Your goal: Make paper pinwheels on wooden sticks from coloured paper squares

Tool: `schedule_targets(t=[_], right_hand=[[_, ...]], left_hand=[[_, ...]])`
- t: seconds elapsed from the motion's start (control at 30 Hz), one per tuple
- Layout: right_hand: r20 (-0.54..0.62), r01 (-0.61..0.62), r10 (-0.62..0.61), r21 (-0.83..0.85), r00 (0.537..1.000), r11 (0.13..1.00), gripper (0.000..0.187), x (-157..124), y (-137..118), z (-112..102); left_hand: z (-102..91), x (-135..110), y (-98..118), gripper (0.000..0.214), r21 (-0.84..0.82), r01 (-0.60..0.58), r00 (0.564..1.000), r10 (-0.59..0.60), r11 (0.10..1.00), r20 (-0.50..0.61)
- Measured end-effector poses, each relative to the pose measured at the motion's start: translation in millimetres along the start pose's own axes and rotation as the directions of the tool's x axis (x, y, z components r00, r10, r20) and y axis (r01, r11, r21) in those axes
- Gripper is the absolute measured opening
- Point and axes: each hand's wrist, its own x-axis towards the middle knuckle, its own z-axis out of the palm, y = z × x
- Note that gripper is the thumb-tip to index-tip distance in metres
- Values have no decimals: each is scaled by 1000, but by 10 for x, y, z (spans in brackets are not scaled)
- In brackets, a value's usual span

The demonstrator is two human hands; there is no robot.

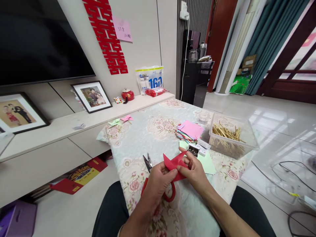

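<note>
Pale floral tablecloth (143,138): spread beside a long white cabinet (49,151).
Left hand (158,179): almost closed — a folded red paper sheet (174,162) is pinched by thumb and fingers.
Right hand (195,168): likewise curled; the sheet's right side is gripped.
Sheet: held above the tablecloth.
Red-handled steel scissors (148,164): left slightly open — partly covered by the left hand.

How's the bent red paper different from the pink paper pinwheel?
The bent red paper is deep red; the pink paper pinwheel is lighter. The red paper is held between the left hand and right hand, while the pinwheel sits untouched near the table's far-left corner. The red paper looks nearer the camera than the pinwheel. Both have pointed corners.
</note>
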Motion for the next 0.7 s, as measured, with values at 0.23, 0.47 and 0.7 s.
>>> schedule_targets(t=[0.23, 0.47, 0.7], right_hand=[[-13, 6, -7, -54, 1000, 999, 66, -5, 32, -13], [46, 32, -29, -59, 999, 998, 55, 15, 55, -82], [55, 337, -333, -226, 941, 914, 17, -22, -28, -180]], left_hand=[[31, 50, -99, 19, 324, -43, 958, 130, 945, -254], [-113, 59, -18, 15, 307, -35, 961, 117, 951, -251], [-367, 70, 170, 22, -46, 75, 975, -82, 996, -205]])
